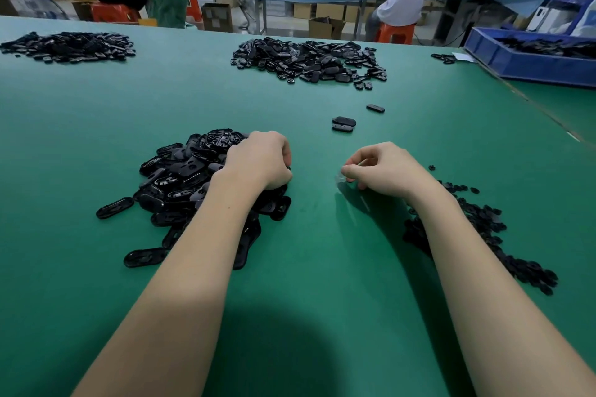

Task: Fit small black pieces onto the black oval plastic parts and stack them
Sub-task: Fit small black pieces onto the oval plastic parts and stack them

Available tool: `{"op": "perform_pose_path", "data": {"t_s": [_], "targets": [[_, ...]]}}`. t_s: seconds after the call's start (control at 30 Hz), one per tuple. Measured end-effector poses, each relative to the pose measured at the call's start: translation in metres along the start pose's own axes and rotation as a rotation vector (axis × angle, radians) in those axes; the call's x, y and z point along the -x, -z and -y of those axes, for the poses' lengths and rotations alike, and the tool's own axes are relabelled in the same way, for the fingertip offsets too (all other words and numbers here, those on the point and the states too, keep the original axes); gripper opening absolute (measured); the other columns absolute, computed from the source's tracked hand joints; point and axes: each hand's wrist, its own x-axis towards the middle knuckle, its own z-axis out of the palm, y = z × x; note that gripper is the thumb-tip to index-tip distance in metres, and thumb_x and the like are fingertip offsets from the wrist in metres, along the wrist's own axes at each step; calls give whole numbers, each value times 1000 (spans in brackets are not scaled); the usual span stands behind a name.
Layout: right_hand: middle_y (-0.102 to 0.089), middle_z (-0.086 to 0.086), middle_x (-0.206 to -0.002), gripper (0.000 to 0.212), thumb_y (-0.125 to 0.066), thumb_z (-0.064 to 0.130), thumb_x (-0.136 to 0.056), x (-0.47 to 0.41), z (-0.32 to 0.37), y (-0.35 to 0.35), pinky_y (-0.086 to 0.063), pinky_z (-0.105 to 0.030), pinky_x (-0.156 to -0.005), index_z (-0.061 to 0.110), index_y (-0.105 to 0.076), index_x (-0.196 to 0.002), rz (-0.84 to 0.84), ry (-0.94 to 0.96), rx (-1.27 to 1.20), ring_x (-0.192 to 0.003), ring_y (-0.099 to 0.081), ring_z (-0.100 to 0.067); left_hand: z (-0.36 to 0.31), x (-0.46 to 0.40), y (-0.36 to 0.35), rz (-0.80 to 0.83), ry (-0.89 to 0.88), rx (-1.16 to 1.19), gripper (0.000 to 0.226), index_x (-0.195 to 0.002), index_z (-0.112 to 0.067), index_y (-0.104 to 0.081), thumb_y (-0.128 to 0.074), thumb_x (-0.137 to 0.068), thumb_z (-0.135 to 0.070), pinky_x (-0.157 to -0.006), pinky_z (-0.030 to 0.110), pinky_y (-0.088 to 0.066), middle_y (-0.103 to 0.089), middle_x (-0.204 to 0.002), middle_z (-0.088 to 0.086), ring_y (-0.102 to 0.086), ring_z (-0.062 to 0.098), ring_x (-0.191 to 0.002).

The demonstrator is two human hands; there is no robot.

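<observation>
A heap of black oval plastic parts (180, 180) lies on the green table (306, 267) at the near left. My left hand (261, 159) rests on the right side of that heap with its fingers curled down into the parts; what they hold is hidden. A spread of small black pieces (483, 222) lies at the near right, partly under my right forearm. My right hand (383, 169) hovers just left of it with fingers curled, pinching something small and blurred at the fingertips. Two stacked oval parts (343, 124) sit beyond the hands.
A single oval part (375, 108) lies past the stack. Larger heaps of black parts sit at the far middle (309, 60) and far left (69, 46). A blue bin (516, 63) with black parts stands far right. Two people sit at a blue bench behind.
</observation>
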Motion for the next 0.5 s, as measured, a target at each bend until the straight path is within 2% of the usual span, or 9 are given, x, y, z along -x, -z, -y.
{"op": "perform_pose_path", "data": {"t_s": [0.1,0.2,0.3,0.37,0.43,0.5], "targets": [[-75,17,-74,9,-68,33,-90,1,0,2,-47,-22,-69,28,-74,-86,29,-1,-12,-78,-69,-3,1,-1,3,-29,-24,18,17,-97,-31,-62,-59,-86,-18,-89,36,-49,-67,-110,-2,-61,24,-104],[-76,17,-77,8,-68,32,-91,3,0,5,-47,-23,-72,27,-74,-90,63,4,-34,-70,-70,1,-1,-1,3,-46,-63,19,21,-102,-33,-57,-56,-88,-17,-79,35,-44,-67,-104,-4,-60,24,-102],[-78,13,-80,8,-68,28,-92,4,-2,8,-53,-27,-87,23,-74,-92,71,8,-89,-69,-72,-2,-7,1,2,-68,-110,90,23,-103,-37,-57,-54,-90,-18,-75,33,-42,-68,-97,-12,-61,20,-93],[-78,12,-83,8,-68,27,-93,5,-1,11,-55,-31,-92,22,-75,-93,79,8,-114,-71,-73,-7,-13,2,0,-57,-161,201,23,-101,-36,-58,-56,-88,-17,-78,35,-51,-68,-91,-13,-63,17,-87],[-79,10,-85,8,-68,27,-94,7,-1,15,-57,-33,-87,23,-75,-94,89,3,-119,-71,-71,-8,-20,3,-5,-53,-217,279,21,-100,-35,-58,-59,-87,-18,-82,37,-54,-69,-88,-12,-64,15,-80],[-79,10,-86,8,-67,28,-94,9,-1,21,-57,-29,-77,24,-74,-95,77,-15,-115,-71,-70,-7,-28,2,-10,-55,-259,323,19,-100,-34,-57,-61,-87,-20,-80,34,-54,-69,-86,-13,-63,14,-76]]}}
